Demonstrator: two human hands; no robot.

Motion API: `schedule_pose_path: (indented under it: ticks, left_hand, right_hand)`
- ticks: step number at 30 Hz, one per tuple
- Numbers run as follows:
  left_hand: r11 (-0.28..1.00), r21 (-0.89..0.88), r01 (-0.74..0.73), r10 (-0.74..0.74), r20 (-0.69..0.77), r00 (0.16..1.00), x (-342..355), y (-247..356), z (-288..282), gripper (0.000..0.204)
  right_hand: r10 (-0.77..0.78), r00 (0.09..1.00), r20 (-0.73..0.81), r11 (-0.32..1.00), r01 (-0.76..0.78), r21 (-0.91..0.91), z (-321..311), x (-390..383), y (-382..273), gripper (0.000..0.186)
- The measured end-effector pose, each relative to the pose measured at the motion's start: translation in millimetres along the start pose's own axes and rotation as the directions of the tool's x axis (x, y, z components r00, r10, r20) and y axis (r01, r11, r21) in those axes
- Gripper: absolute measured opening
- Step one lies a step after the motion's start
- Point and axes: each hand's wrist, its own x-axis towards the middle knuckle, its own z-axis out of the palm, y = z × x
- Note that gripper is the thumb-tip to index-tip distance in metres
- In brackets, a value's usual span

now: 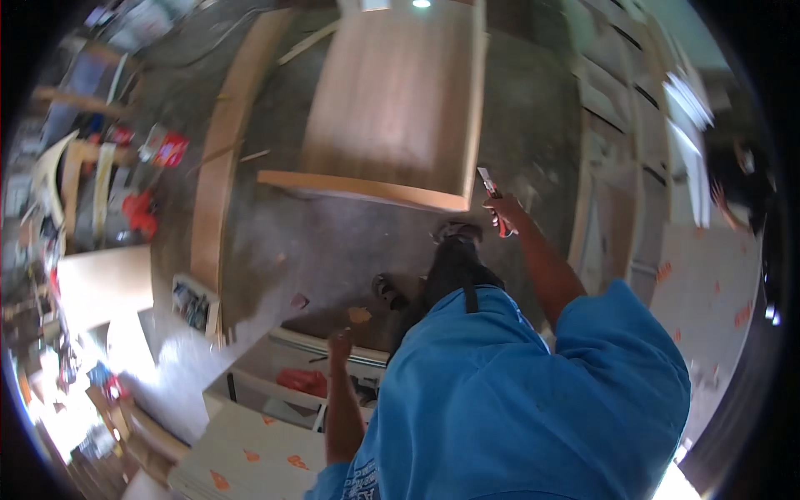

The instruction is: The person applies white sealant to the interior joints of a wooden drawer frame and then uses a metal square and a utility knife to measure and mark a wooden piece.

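My right hand is closed round a red-handled bladed tool, with its flat, pale metal blade pointing up and away from me. The tool is beside the near right corner of a wood-grain panel piece, and apart from it. An orange-brown edge strip runs along the near side of that piece. Low on my left, my left hand hangs with curled fingers; whatever they hold, if anything, is too small to make out. Below it is an open pale cabinet with a red bag inside.
A long wooden board lies on the floor to the left, near a small box of hardware. Cabinet frames stand along the right. Another person is at the far right, by a large pale panel. Scraps lie on the floor.
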Motion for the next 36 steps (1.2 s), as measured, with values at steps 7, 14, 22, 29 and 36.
schedule_pose_path:
  ticks: [7, 14, 22, 29, 36]
  left_hand:
    - [0.739, 0.629, -0.242, 0.302, 0.012, 0.953, 43, 48, -55, 0.041]
    - [0.403, 0.716, -0.571, 0.275, 0.500, 0.821, 40, 118, 33, 0.043]
    - [0.106, 0.748, -0.655, 0.168, 0.636, 0.753, 6, 120, 126, 0.060]
    - [-0.124, 0.827, -0.549, 0.007, 0.554, 0.833, 24, 76, 114, 0.091]
    - [-0.175, 0.867, -0.467, 0.147, 0.492, 0.858, 92, 96, 139, 0.091]
  right_hand:
    - [0.245, 0.887, -0.390, 0.919, -0.084, 0.385, -14, -145, 211, 0.025]
    - [0.392, 0.827, -0.403, 0.705, 0.011, 0.710, 36, -207, 354, 0.021]
    - [0.538, 0.810, -0.233, 0.550, -0.127, 0.826, 90, -161, 467, 0.027]
    - [0.587, 0.778, -0.225, 0.593, -0.224, 0.773, 132, -28, 561, 0.035]
    - [0.666, 0.622, -0.412, 0.742, -0.495, 0.452, 202, 163, 662, 0.075]
